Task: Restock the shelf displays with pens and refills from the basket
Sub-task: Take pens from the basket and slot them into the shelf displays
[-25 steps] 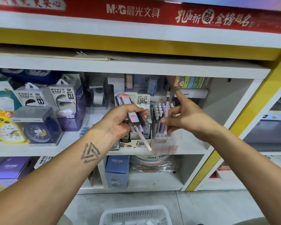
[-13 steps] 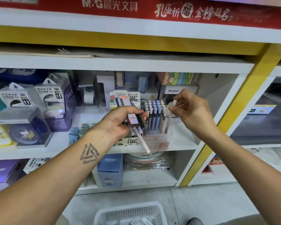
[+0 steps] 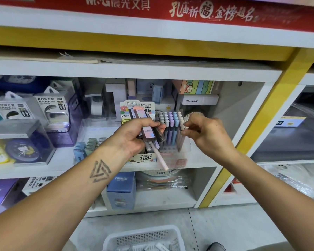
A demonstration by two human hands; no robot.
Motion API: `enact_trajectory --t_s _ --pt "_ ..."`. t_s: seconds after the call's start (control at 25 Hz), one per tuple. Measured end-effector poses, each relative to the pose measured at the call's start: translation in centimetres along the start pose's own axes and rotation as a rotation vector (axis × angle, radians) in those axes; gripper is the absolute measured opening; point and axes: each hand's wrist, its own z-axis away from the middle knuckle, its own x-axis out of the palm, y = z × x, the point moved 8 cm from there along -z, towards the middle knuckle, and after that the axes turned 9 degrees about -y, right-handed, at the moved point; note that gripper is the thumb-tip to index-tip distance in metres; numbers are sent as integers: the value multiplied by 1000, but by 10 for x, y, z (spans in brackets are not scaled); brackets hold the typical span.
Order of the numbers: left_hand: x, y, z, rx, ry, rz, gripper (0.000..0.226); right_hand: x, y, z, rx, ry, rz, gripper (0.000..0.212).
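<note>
Pastel pens [image 3: 171,127] upright in clear display box [image 3: 186,151]

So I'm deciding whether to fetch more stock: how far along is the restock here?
Partly done. The clear pen display already holds rows of pastel pens. In hand: the right hand pinches a pen at the display's right side; the left hand grips a bunch of refill packs and a pink pen. Left: those, plus items showing in the white basket on the floor.
</note>
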Motion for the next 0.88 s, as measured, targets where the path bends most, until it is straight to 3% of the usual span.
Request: enact_trajectory --t_s 0.16,0.24,0.32,0.36,0.44,0.52,0.6,0.76,0.88 --pt "1 2 2 8 -7 23 18 8 5 0 27 -66 56 8" --pt "2 3 3 19 -10 21 14 8 1 -1 11 -76 277 16" --pt "2 6 4 37 -13 19 11 4 -12 -4 -13 -50 346 22" --pt "2 8 4 47 -12 23 10 5 -20 -6 -16 -71 237 23" --pt "0 12 6 67 -12 9 10 25 -31 -11 76 -241 -254 22" --pt "-2 16 8 89 -13 -18 11 55 -42 -9 198 -448 -584 40" --pt "-7 21 11 111 -9 -16 12 75 -50 -6 220 -548 -681 46" --pt "-20 28 14 113 10 26 10 83 -56 -9 248 -551 -758 45" --pt "-25 28 13 101 14 63 11 84 -56 -5 278 -644 -757 43"
